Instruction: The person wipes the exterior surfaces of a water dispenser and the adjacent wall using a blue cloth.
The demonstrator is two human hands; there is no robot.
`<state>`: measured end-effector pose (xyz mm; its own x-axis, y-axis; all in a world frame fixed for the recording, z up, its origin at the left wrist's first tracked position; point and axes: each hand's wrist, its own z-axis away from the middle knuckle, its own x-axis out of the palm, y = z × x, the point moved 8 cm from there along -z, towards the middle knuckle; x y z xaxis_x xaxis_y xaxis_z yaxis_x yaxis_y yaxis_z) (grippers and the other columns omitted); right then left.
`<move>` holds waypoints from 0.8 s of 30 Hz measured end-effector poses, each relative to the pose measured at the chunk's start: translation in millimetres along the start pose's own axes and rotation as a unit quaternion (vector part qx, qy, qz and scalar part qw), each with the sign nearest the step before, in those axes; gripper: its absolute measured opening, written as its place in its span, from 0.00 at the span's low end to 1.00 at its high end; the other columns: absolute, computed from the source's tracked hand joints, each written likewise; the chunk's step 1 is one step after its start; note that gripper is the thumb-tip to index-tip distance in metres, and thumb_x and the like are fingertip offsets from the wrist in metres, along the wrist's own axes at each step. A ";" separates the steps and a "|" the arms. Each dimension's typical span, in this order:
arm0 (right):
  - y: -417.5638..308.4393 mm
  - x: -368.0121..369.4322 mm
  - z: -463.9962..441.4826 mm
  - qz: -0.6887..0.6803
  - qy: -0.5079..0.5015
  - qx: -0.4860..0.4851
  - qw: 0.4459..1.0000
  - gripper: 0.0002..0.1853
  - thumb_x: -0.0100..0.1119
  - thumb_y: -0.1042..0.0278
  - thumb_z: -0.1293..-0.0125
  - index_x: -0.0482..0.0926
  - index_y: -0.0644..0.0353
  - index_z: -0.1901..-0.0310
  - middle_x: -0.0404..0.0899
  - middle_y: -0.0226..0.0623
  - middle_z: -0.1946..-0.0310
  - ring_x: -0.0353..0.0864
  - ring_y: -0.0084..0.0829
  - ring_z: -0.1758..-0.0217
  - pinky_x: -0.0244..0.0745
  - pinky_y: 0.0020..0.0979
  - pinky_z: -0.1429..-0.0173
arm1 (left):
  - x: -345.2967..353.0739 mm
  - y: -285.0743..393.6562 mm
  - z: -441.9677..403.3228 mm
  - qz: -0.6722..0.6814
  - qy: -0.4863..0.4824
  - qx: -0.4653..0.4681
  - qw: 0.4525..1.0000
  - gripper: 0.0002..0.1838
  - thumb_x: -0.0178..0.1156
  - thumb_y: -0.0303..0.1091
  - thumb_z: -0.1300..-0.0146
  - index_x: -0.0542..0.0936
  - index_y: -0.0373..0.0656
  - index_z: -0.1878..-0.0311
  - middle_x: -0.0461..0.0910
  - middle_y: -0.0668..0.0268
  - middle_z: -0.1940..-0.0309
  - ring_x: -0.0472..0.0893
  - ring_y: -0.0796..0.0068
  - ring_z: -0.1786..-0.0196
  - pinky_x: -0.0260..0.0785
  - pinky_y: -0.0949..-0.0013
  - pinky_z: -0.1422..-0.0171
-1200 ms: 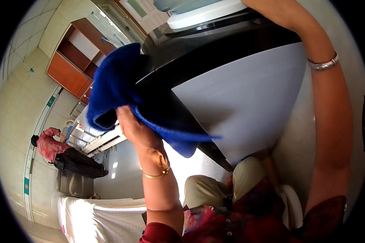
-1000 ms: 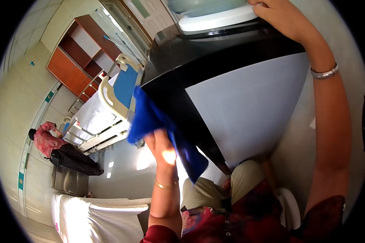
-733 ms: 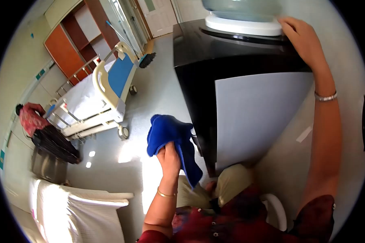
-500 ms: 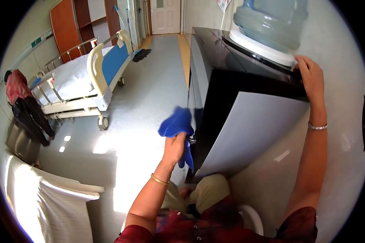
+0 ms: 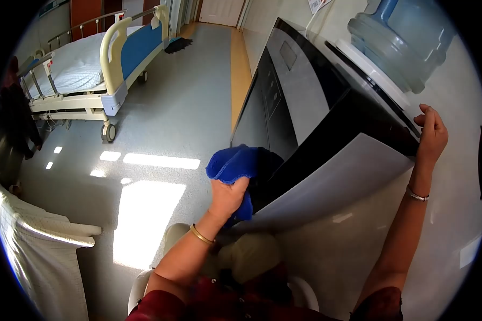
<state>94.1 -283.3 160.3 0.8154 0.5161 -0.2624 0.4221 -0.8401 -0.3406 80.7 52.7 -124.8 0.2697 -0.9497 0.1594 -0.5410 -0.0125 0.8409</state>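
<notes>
A blue cloth (image 5: pixel 231 163) is bunched in my left hand (image 5: pixel 228 195), whose fingers are closed round it. The cloth lies against the lower front edge of a black and grey water dispenser (image 5: pixel 310 101). A clear blue water bottle (image 5: pixel 399 45) stands on the white ring (image 5: pixel 377 75) at the dispenser's top. My right hand (image 5: pixel 432 131) is beside the dispenser's back top edge, just below the ring, with loosely curled fingers apart and nothing seen in them.
A hospital bed (image 5: pixel 99 80) with a blue end board stands at the upper left. A person (image 5: pixel 22 115) in dark trousers is partly in shadow at the left edge. White draped fabric (image 5: pixel 43 257) is at the lower left. A dark mop head (image 5: pixel 178 45) lies near the bed.
The view has swung, bringing the dispenser's front into sight. My left hand has brought the cloth from the top edge down to the lower front. My right hand has come off the white ring.
</notes>
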 end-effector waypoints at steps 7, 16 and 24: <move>37.9 17.7 -9.0 -0.038 -0.160 0.022 0.986 0.14 0.50 0.62 0.35 0.80 0.65 0.61 0.73 0.28 0.78 0.69 0.19 0.73 0.64 0.22 0.65 | 25.8 -5.9 41.6 -0.176 0.011 0.118 0.977 0.18 0.60 0.29 0.54 0.78 0.39 0.55 0.77 0.56 0.55 0.74 0.53 0.52 0.64 0.59 0.45; 72.8 30.9 -17.1 -0.043 -0.239 0.086 0.966 0.15 0.51 0.61 0.35 0.79 0.63 0.55 0.75 0.29 0.70 0.71 0.20 0.65 0.66 0.21 0.56 | 47.5 -2.4 85.3 -0.121 -0.053 0.154 0.979 0.32 0.65 0.41 0.48 0.69 0.30 0.44 0.71 0.48 0.48 0.72 0.50 0.46 0.61 0.59 0.39; 77.2 39.9 -20.7 -0.046 -0.291 0.091 0.951 0.21 0.45 0.59 0.33 0.72 0.66 0.46 0.74 0.34 0.59 0.72 0.24 0.59 0.67 0.23 0.52 | 77.3 -29.5 69.7 -0.145 -0.203 0.022 0.968 0.23 0.66 0.54 0.50 0.81 0.47 0.59 0.78 0.65 0.61 0.75 0.61 0.53 0.63 0.60 0.41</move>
<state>167.4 -331.0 142.2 0.3993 0.6356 -0.6608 0.3622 -0.7714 -0.5231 62.0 -42.2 -173.3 0.0849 -0.9486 -0.3048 -0.5247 -0.3027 0.7957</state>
